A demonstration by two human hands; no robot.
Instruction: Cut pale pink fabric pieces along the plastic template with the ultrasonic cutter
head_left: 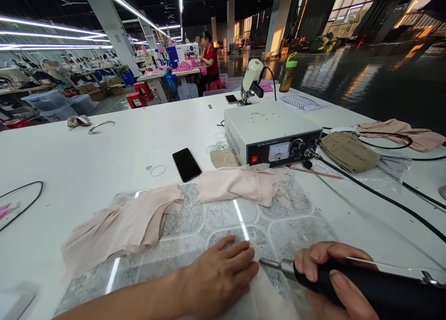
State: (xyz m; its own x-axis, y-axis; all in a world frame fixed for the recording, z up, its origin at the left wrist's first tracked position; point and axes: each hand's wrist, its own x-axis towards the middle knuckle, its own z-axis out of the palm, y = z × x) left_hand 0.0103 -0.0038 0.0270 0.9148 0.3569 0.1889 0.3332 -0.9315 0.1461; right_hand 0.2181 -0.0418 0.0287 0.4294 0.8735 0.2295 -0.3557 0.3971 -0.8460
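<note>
My left hand (219,276) lies flat, fingers stretched out, on a pale piece of fabric over the grey patterned glass plate (223,222). My right hand (327,278) is wrapped round a black handheld cutter (365,290); its metal tip (270,263) points left and nearly touches my left fingertips. A black cable (376,192) runs from the tool's side toward the white control box (273,134). Two piles of pink fabric lie on the plate, one at the left (125,225), one at the back (240,183).
On the white table: a black phone (186,164), thin rings (219,147), a tan padded piece (348,150), more pink fabric (397,133), a bottle (288,74), a second phone (231,98). A person in red sits at a sewing station (209,60) far behind.
</note>
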